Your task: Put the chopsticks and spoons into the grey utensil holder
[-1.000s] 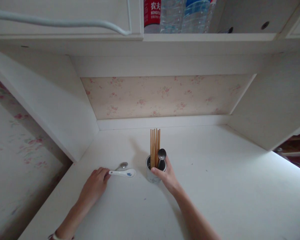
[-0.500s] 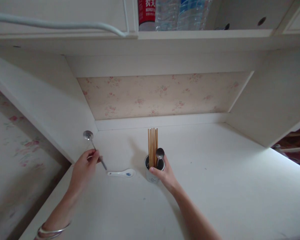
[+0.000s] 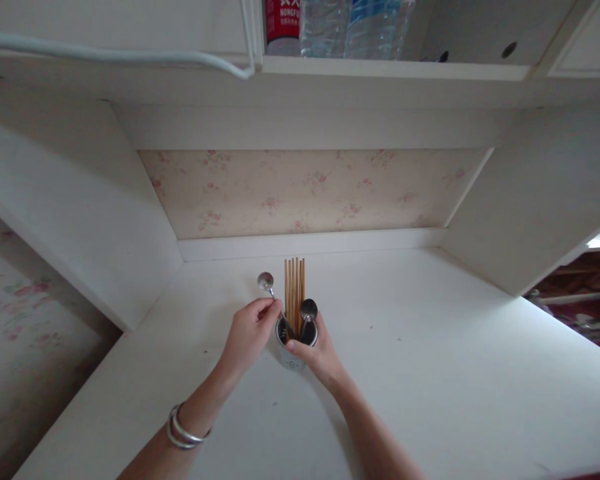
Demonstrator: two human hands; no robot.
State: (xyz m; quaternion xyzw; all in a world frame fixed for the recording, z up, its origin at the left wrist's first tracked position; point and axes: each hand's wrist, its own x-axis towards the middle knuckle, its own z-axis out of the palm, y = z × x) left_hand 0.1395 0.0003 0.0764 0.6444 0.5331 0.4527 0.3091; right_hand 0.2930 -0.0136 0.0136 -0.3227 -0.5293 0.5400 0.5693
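Note:
My left hand (image 3: 253, 330) pinches a metal spoon (image 3: 265, 282), bowl up. Its handle slants down past the fingers into the mouth of a utensil holder (image 3: 291, 362), a pale cup with small holes in its side. My right hand (image 3: 323, 353) is wrapped round the holder's right side, thumb at the front rim. Several wooden chopsticks (image 3: 295, 293) stand upright in the holder. A second metal spoon (image 3: 309, 310) leans in it on the right, bowl up. The holder's base is partly hidden.
The holder stands on a white countertop (image 3: 430, 373) between side panels, with a floral back wall (image 3: 315, 190) behind. Overhead, a shelf (image 3: 395, 67) carries a red-labelled container (image 3: 283, 23) and clear plastic bottles (image 3: 325, 30). A white cable (image 3: 105, 55) runs across the upper left.
My left hand has moved right with the metal spoon, bringing its handle into the holder. The white ceramic spoon seen earlier on the counter is no longer visible. My right hand keeps its grip.

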